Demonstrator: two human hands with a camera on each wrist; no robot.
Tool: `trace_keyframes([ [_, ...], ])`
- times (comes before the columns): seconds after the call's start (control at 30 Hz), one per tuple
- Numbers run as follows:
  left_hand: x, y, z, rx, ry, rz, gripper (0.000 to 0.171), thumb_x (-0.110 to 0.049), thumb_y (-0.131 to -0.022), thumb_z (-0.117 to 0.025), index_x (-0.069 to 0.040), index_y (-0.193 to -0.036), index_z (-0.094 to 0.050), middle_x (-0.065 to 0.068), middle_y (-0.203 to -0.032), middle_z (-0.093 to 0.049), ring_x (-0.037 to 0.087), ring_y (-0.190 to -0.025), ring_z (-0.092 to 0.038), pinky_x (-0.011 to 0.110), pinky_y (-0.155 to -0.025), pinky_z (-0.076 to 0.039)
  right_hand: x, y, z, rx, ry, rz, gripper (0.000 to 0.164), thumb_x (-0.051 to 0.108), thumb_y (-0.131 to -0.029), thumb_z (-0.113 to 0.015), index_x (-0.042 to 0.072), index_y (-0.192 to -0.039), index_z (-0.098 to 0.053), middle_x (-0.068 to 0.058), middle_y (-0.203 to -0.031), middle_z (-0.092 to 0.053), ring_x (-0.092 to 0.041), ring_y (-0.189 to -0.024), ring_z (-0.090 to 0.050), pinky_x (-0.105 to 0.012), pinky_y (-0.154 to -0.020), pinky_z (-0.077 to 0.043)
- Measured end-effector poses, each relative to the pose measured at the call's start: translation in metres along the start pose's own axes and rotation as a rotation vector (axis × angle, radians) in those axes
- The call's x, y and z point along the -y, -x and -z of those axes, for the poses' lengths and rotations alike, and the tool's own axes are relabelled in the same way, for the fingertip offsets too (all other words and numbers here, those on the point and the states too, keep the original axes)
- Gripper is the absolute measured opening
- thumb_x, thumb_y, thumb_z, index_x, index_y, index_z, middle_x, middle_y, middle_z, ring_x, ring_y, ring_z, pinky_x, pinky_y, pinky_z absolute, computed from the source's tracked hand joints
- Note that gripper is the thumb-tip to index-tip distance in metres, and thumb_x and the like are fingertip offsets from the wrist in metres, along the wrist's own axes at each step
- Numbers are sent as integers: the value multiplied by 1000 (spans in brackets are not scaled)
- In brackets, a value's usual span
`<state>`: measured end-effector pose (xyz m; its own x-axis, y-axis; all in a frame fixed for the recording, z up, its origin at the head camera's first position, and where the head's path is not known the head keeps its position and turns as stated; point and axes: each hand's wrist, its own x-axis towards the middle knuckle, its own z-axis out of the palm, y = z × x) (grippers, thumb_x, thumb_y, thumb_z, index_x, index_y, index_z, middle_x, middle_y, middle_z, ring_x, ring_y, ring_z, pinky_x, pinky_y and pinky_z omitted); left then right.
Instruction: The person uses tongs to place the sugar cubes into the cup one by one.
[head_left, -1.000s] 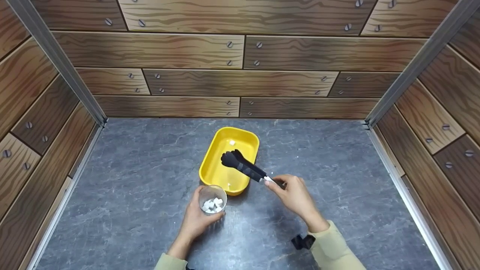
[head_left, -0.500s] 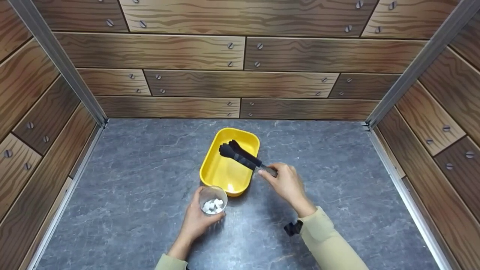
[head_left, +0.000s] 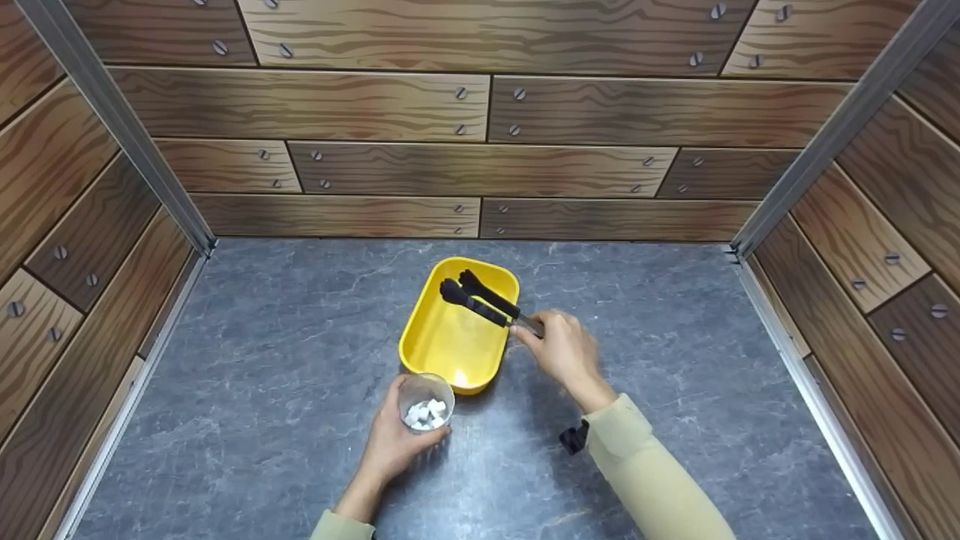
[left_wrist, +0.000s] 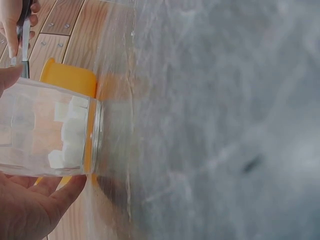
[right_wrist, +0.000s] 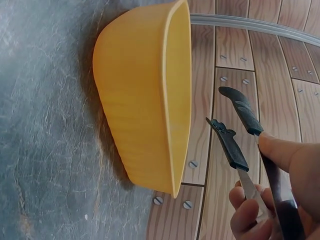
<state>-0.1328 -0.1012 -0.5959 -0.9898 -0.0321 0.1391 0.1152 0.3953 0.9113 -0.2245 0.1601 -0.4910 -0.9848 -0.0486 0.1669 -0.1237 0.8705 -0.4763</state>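
My left hand (head_left: pixel 394 435) grips a clear cup (head_left: pixel 426 386) at the near left corner of the yellow tub. Several white cubes (left_wrist: pixel 74 130) lie at the bottom of the cup, which stands upright on the grey surface. My right hand (head_left: pixel 562 349) holds tongs (head_left: pixel 487 304) with black tips and metal arms. Above the yellow tub (head_left: pixel 442 337) the tongs' two tips stand apart, and nothing shows between them. In the right wrist view the thumb and fingers close round the metal arms of the tongs (right_wrist: pixel 232 145), clear of the tub's rim (right_wrist: pixel 165 75).
Wood-patterned panels (head_left: pixel 390 165) form walls at the back and both sides. Metal strips (head_left: pixel 817 386) run along the side edges of the grey marbled surface (head_left: pixel 285 360).
My right hand has moved forward and slightly left with the tongs, whose tips have spread apart. A white cube seen at the tub's far end one second ago no longer shows. The left hand stays put.
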Motion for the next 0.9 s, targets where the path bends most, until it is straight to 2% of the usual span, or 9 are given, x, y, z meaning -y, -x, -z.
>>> trace_keyframes([
  [0.13,0,0,0,-4,-3,-1,100,-30,-59,-94,-3,-139,-41,16,-131,-55,34,-120,-53,52,-101,-41,0,-3,-2,11,21,-7,41,49,-89,-69,12,-105,-75,0,-87,-66,-18,-70,-60,-39,-59,-51],
  [0.27,-1,1,-1,-6,-3,-1,99,-29,-59,-94,-4,-139,-41,16,-130,-56,34,-120,-53,51,-101,-42,0,-7,-4,0,38,-7,42,48,-89,-68,11,-106,-75,-3,-92,-67,-19,-71,-62,-38,-59,-52],
  [0.63,-2,1,-1,-12,-3,-1,98,-28,-58,-94,-6,-138,-42,13,-129,-57,31,-119,-54,49,-101,-43,-1,-14,-9,-35,122,11,47,46,-88,-71,6,-111,-73,-10,-104,-69,-30,-83,-67,-48,-65,-55],
  [0.9,-1,1,0,-1,2,-7,98,-28,-59,-94,-4,-138,-41,15,-129,-56,33,-118,-54,51,-100,-42,-3,-18,-18,-85,226,66,42,44,-89,-70,5,-101,-73,-9,-91,-67,-32,-70,-65,-48,-56,-53],
])
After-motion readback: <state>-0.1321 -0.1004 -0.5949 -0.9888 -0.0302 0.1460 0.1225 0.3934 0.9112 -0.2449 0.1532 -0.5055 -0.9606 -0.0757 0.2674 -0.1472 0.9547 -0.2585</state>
